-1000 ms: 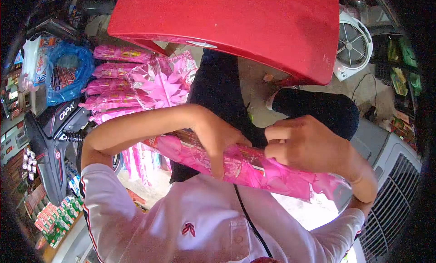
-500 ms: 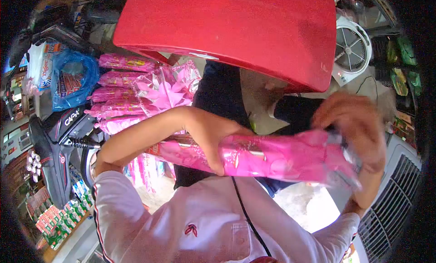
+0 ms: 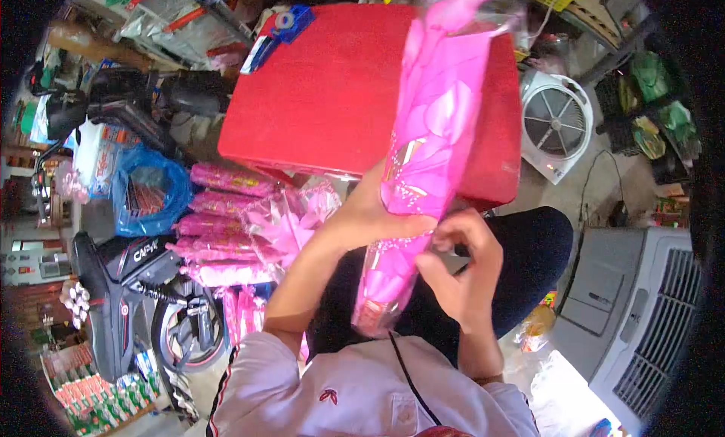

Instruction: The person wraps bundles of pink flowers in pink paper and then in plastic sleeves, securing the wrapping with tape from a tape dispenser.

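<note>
A long pink package (image 3: 438, 112) in clear wrap, with pink petal-like sheets and small white dots, stands slanted in front of my body. My left hand (image 3: 385, 218) is wrapped round its lower middle. Just right of the package is my right hand (image 3: 468, 263), its fingers curled and apart, with nothing between them. The wide upper end of the package reaches over the red table (image 3: 317, 97); its narrow end points at my shirt.
Several similar pink packages (image 3: 226, 203) lie at the left, beside a blue plastic bag (image 3: 151, 191) and a motorbike (image 3: 113, 286). A tape dispenser (image 3: 291, 25) sits on the table's far left corner. At right are a white fan (image 3: 557, 123) and a grey air cooler (image 3: 627, 308).
The package has swung from nearly level to steeply slanted, wide end away from me. My right hand has left that end and moved down and left. More of the table shows.
</note>
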Action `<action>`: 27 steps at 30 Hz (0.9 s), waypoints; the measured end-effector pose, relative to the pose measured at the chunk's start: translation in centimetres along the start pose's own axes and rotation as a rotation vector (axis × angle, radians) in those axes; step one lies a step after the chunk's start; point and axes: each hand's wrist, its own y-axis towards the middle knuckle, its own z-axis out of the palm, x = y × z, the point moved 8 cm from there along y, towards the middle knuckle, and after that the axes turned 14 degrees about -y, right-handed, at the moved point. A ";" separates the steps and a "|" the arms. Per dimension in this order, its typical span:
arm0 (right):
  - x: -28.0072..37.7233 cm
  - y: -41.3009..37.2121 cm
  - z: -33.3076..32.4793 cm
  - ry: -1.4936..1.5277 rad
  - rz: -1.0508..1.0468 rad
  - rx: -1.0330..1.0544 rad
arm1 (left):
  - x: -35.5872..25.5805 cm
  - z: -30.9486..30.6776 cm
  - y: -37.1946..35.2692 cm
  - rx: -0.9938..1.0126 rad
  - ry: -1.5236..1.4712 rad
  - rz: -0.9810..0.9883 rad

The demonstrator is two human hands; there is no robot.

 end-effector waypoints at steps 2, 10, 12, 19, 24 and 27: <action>-0.5 0.5 -0.2 -0.018 0.032 0.037 | 0.4 0.9 0.2 -0.025 -0.133 -0.020; -2.7 0.3 -0.1 0.136 0.073 0.265 | 2.9 1.6 0.1 -0.036 -0.161 -0.015; -3.5 -0.1 0.2 0.234 0.099 0.335 | 3.3 1.9 -0.2 -0.001 -0.178 -0.028; -3.7 -1.7 0.3 0.428 0.159 0.378 | 8.2 -0.3 -1.5 0.095 -0.482 -0.223; -3.2 -1.9 1.0 0.428 0.074 0.357 | 12.3 -0.6 -2.8 0.146 -0.707 -0.242; -3.7 -2.3 1.3 0.438 0.105 0.406 | 13.0 -0.9 -2.6 0.140 -0.726 -0.169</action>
